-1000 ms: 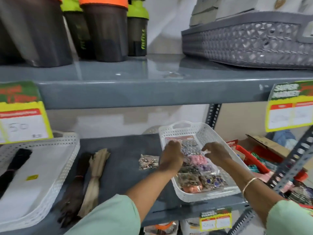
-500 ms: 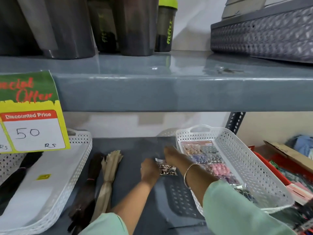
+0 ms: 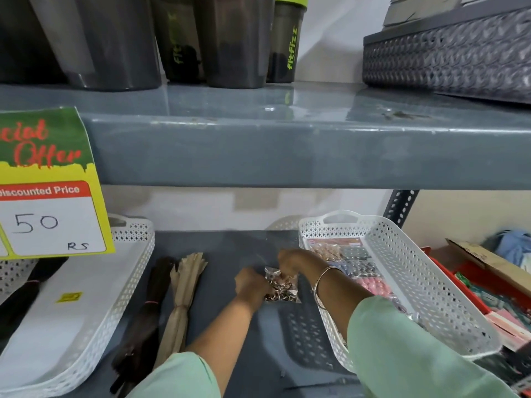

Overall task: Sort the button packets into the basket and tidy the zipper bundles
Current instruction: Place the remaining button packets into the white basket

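Head view: on the grey shelf (image 3: 230,254), left of the white basket (image 3: 425,282), a button packet (image 3: 280,285) is pinched by both the left hand (image 3: 251,285) and the right hand (image 3: 290,261).

The grey metal lower shelf (image 3: 230,248) carries a white perforated plastic basket (image 3: 416,282) at the right, a white perforated plastic tray (image 3: 94,326) at the left, a dark brown zipper bundle (image 3: 149,311) touching a beige zipper bundle (image 3: 181,300), and a clear packet of metallic buttons (image 3: 280,288).
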The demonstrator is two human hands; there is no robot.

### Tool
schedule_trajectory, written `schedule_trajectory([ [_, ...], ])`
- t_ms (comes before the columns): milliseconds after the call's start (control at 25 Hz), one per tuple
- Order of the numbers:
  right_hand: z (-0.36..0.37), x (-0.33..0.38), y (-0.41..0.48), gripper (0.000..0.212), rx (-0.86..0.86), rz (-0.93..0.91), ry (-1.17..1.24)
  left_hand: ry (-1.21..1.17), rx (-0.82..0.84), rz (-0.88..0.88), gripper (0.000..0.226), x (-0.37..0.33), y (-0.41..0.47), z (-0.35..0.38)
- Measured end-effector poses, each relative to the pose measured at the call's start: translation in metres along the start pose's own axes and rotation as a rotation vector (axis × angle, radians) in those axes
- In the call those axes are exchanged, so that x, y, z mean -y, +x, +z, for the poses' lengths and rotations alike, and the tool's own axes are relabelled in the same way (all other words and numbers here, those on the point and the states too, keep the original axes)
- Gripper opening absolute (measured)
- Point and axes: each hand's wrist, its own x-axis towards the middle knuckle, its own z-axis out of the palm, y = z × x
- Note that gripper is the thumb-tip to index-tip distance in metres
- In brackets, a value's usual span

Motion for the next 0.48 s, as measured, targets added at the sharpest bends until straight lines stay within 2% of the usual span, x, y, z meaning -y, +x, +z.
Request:
schedule_trajectory([
  [80,-0.007,0.002,-0.007,0.04,0.035,-0.034,0.014,-0.156,0.064,-0.075,0.029,0.003,0.005,-0.012],
  [120,-0.011,0.002,-0.013,0.031,0.017,-0.068,0.069,-0.235,0.101,-0.122,0.015,0.003,0.004,-0.021],
  [160,-0.016,0.001,-0.019,0.019,-0.007,-0.091,0.164,-0.291,0.134,-0.159,0.011,0.002,0.002,-0.03],
  [200,-0.023,-0.001,-0.029,0.013,-0.045,-0.119,0.278,-0.329,0.163,-0.187,0.023,0.001,0.001,-0.04],
  [320,-0.051,-0.024,-0.066,0.023,-0.209,-0.162,0.446,-0.409,0.223,-0.148,0.028,-0.015,-0.01,-0.067],
  [400,-0.068,-0.051,-0.095,0.028,-0.258,-0.164,0.407,-0.477,0.246,-0.085,0.026,-0.034,-0.017,-0.071],
  [480,-0.075,-0.09,-0.114,0.03,-0.282,-0.092,0.365,-0.47,0.285,-0.02,0.026,-0.058,-0.031,-0.056],
])
